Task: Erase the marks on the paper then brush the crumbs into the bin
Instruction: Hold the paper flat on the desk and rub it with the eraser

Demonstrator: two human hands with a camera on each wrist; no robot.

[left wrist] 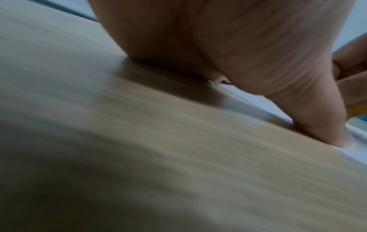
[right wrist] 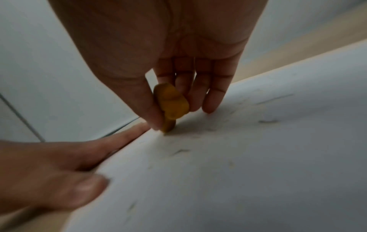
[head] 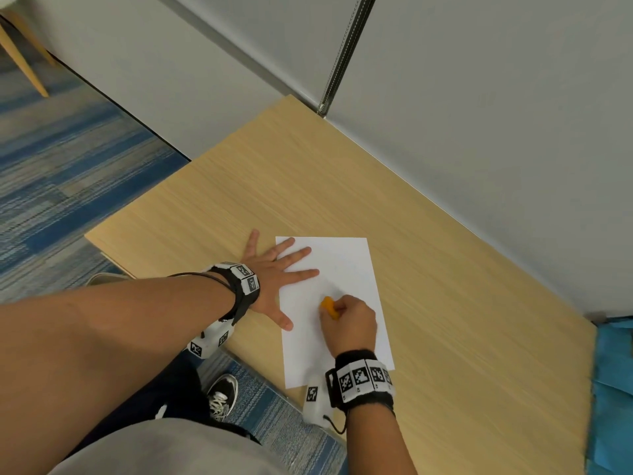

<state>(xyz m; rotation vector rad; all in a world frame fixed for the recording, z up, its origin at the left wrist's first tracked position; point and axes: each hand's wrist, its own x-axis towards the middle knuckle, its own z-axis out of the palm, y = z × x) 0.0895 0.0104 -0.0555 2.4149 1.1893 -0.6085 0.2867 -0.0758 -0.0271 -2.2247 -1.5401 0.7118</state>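
The paper (head: 337,303) is lying near the tabletop's (head: 445,269) front edge, its near corner overhanging that edge slightly. The left hand (head: 274,282) is pressing flat on the sheet's left edge, fingers spread and straight, holding nothing. The right hand (head: 347,322) is pinching an orange eraser (head: 329,306) between thumb and fingers, its tip touching the paper's middle. Faint grey streaks (right wrist: 274,98), probably leftover marks, are showing nearby, though the wrist view is blurred.

The surface (head: 428,303) lies bare toward its far and right edges; the wall (head: 479,114) closes the far edge.
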